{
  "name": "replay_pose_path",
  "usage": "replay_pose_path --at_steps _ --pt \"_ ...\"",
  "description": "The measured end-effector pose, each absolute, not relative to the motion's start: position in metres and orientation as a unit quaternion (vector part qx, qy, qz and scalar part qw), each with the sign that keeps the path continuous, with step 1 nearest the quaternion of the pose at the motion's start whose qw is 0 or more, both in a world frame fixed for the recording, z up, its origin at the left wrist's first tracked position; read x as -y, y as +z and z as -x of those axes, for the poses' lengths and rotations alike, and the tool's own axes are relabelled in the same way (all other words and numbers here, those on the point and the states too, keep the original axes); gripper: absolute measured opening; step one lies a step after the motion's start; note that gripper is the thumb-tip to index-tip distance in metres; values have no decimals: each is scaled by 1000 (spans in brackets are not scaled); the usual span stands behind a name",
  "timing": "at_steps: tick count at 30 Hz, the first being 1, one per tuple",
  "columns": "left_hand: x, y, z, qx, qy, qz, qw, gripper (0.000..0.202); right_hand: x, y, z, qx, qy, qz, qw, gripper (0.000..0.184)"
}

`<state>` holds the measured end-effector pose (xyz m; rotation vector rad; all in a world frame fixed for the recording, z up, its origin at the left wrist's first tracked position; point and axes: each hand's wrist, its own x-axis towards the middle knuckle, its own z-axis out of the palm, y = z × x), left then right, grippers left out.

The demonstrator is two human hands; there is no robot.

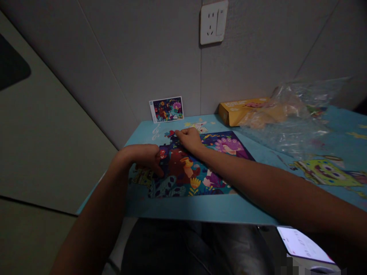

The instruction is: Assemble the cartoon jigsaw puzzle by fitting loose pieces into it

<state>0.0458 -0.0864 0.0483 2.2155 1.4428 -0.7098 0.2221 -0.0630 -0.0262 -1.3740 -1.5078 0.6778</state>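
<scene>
A mostly assembled jigsaw puzzle (189, 168) with a colourful underwater scene lies flat on the blue table. Along its left edge rests my left hand (146, 156), a finger and thumb apart and touching the puzzle's surface; its other fingers are partly hidden. My right hand (189, 139) reaches across the puzzle to the upper left corner, where its fingers are pinched at a small red and blue puzzle piece (171, 133). The puzzle's outline is ragged at that corner. My right forearm covers part of the puzzle's right side.
A small reference picture card (168, 109) leans on the wall behind the puzzle. At the back right are a yellow box (229, 114) and a crumpled clear plastic bag (292, 130). Cartoon figures decorate the table (195, 210). A lit phone (304, 244) lies below its front edge.
</scene>
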Motion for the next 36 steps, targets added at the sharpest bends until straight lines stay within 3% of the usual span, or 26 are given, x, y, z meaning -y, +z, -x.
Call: replay_pose_path --at_steps 6,21,26,30,33,36 --pt "92 45 -44 -472 -187 -829 235 54 64 -24 -223 627 279 554 471 50" --pt "98 54 -48 -425 -214 -856 201 32 51 -36 -225 559 370 492 556 41" --pt "102 61 -49 -387 -200 -844 312 27 56 -33 -225 572 394 461 552 41" --pt "80 50 -42 -390 -58 -834 386 26 57 -31 -226 553 396 470 563 40" --pt "52 26 -35 -490 169 -816 258 29 56 -31 -227 540 392 486 565 39" --pt "30 3 -31 -553 235 -783 162 30 54 -33 -227 535 388 498 562 38"
